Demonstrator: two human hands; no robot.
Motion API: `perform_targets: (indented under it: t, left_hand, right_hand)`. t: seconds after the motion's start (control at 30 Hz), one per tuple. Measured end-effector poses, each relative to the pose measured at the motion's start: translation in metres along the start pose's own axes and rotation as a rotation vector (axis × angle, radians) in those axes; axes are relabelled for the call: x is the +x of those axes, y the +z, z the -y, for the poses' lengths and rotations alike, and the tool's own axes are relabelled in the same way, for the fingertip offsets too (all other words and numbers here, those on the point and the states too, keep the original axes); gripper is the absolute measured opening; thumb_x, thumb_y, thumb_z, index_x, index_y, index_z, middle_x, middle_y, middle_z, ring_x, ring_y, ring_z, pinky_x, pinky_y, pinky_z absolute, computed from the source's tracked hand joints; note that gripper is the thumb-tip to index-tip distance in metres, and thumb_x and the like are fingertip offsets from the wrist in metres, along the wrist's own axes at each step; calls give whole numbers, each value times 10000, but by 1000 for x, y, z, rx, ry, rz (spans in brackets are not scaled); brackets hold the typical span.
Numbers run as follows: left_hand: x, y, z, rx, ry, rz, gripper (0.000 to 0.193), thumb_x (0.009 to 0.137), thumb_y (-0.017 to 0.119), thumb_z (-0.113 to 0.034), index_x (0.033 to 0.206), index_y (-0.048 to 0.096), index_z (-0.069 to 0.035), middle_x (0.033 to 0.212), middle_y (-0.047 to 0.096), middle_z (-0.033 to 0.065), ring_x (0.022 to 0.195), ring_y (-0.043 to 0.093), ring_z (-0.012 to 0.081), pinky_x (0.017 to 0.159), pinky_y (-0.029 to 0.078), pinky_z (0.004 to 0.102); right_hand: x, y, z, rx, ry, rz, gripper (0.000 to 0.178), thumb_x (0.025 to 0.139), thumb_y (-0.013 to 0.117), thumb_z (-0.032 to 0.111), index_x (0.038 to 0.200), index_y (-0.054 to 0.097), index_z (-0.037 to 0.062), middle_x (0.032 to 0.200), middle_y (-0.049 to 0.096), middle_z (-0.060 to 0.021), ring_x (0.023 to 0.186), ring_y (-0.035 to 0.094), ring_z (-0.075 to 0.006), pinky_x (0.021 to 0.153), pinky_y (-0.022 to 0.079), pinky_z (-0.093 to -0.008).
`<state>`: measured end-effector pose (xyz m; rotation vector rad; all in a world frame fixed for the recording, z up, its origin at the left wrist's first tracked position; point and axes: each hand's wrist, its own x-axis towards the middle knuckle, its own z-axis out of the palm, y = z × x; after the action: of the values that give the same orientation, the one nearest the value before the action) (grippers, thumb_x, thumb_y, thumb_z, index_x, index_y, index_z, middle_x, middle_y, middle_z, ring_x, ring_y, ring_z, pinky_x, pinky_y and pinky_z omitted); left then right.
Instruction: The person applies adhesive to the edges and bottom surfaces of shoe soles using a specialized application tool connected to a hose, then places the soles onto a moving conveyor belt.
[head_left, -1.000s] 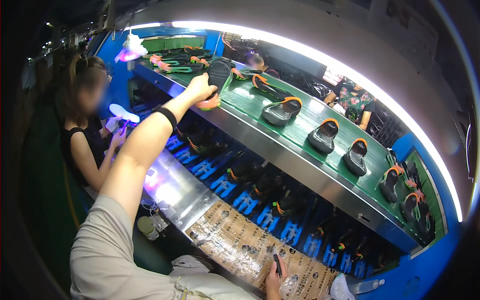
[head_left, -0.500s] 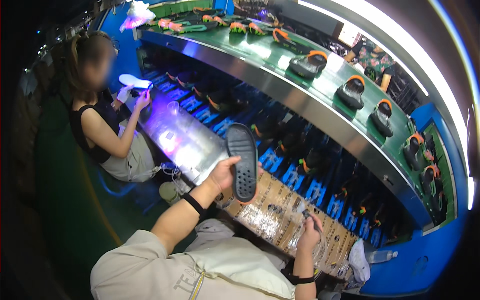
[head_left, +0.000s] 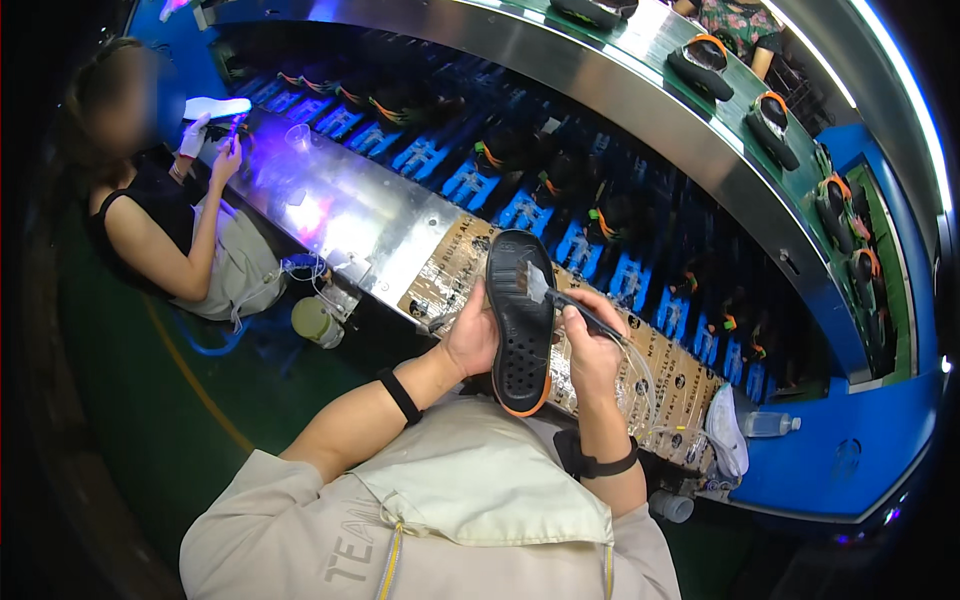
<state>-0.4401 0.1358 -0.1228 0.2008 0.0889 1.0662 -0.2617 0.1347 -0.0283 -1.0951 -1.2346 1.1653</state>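
My left hand (head_left: 473,337) grips a black shoe sole (head_left: 515,325) by its left edge, fingers behind it. The sole stands nearly upright with its inner face toward me; small holes dot its lower part and orange shows along the bottom rim. In my right hand (head_left: 596,350) is a brush (head_left: 588,310) with a dark handle and pale, flat bristles. Its bristles touch the upper part of the sole, where a light wet-looking patch shows. A thin clear tube (head_left: 645,375) hangs from the handle end.
Beneath my hands runs a bench covered in taped cardboard (head_left: 445,275), with bare metal (head_left: 370,235) to its left. Beyond it are blue racks (head_left: 525,212) with shoe parts and a raised green conveyor (head_left: 735,105). A co-worker (head_left: 150,225) sits at left. A bottle (head_left: 770,424) lies at right.
The brush has come up and left from over the cardboard onto the sole. My left hand has shifted the sole slightly right and down. The view has turned lower.
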Motion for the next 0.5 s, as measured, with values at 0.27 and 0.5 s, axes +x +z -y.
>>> perform_targets:
  t: [0.27, 0.5]
  left_hand:
    - [0, 10, 5, 63, -13, -68, 921, 1100, 230, -767, 1642, 446, -55, 1630, 539, 154, 1493, 525, 303, 1284, 374, 472]
    - [-1, 6, 6, 62, -30, -64, 923, 1096, 236, -773, 1638, 451, -57, 1631, 538, 156, 1492, 529, 300, 1279, 382, 470]
  right_hand:
    - [6, 6, -2, -144, -99, -49, 225, 945, 763, 97, 1141, 791, -9, 948, 774, -32, 860, 673, -83, 820, 544, -262]
    - [10, 12, -2, -205, -117, -58, 215, 962, 744, 61, 1164, 776, -6, 947, 751, -38, 859, 669, -82, 802, 535, -246]
